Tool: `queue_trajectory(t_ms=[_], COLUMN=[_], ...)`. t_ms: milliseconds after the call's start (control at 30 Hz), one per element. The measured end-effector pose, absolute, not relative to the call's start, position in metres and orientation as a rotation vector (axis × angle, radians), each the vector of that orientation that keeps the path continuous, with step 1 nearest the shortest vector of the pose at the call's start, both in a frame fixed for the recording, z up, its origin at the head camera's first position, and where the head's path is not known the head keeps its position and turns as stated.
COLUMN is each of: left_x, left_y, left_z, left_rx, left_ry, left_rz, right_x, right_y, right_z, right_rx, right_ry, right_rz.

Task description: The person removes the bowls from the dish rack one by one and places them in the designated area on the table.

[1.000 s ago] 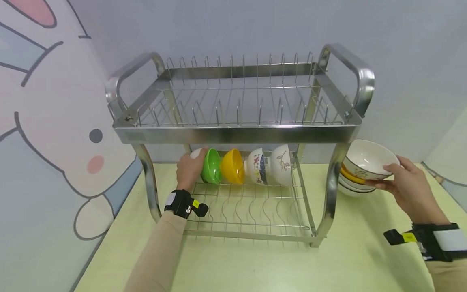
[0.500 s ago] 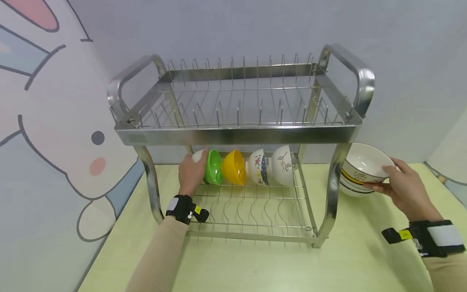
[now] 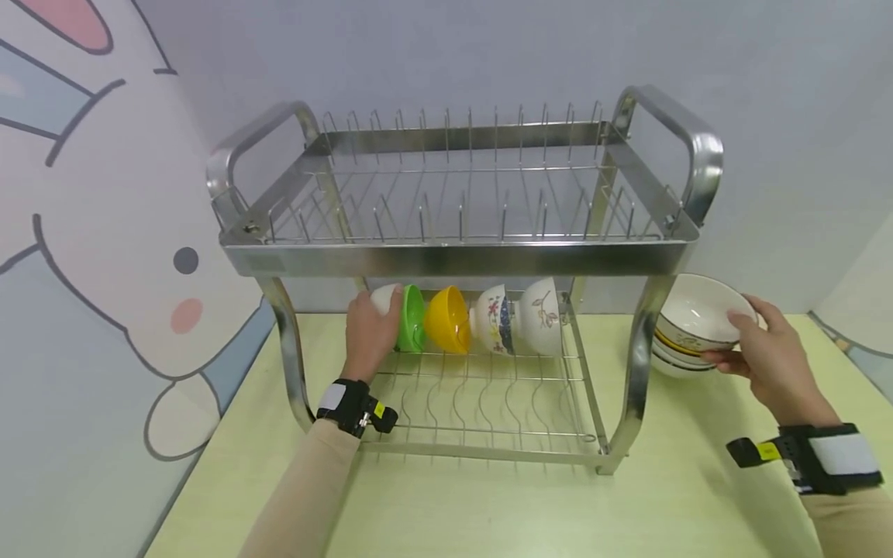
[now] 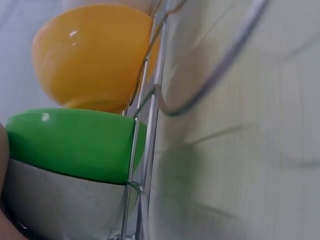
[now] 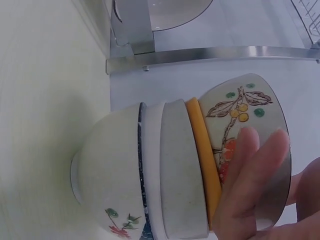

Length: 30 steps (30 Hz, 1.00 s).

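Note:
On the lower rack tier, my left hand [image 3: 372, 333] grips a white bowl [image 3: 383, 297] standing on its side, mostly hidden by the fingers. Its rim meets a green bowl [image 3: 413, 319]; in the left wrist view the white bowl [image 4: 65, 205] lies right against the green one [image 4: 75, 142]. At the right, my right hand [image 3: 777, 364] holds a white floral bowl [image 3: 705, 306] by its rim, thumb inside and fingers along the outside. That bowl sits tilted on a stack, directly over a yellow bowl [image 5: 202, 150], with white bowls [image 5: 112, 165] beneath.
A two-tier metal dish rack [image 3: 453, 260] stands against the wall on a pale table [image 3: 446, 511]. Further along the lower tier are a yellow bowl [image 3: 446, 319] and floral bowls [image 3: 539, 318] on their sides. The rack's right front leg [image 3: 638, 372] stands between them and the stack.
My left hand has shifted slightly right, covering more of the green bowl. My right hand has moved a little left, still holding the floral bowl on the stack.

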<state>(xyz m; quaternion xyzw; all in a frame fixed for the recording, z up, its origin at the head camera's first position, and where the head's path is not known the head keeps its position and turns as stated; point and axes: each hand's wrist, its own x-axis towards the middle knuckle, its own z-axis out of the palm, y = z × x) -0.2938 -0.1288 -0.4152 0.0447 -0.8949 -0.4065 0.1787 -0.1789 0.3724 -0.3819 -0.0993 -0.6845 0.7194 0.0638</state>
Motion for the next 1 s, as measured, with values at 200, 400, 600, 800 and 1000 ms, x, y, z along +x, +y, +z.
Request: queue_trajectory(t_ms=[200, 400, 600, 800, 1000], left_x=[-0.29, -0.291, -0.289, -0.286, -0.284], left_y=[-0.126, -0.124, -0.124, -0.125, -0.127], left_z=[-0.409, -0.408, -0.407, -0.405, -0.406], left_rx=[0.088, 0.08, 0.12, 0.056, 0.074], left_ry=[-2.608, -2.627, -2.673, -2.624, -2.57], left_rz=[-1.095, -1.137, -1.095, -1.09, -1.063], right_x=[-0.178, -0.168, -0.155, -0.14, -0.123], right_y=[0.369, 0.365, 0.359, 0.344, 0.323], right_z=[-0.376, -0.372, -0.363, -0.347, -0.33], right_rx=[-0.317, -0.478, -0.582, -0.557, -0.441], right_ry=[-2.094, -2.1, -2.038, -1.926, -1.905], right_rz=[2.143, 2.038, 1.902, 1.808, 1.755])
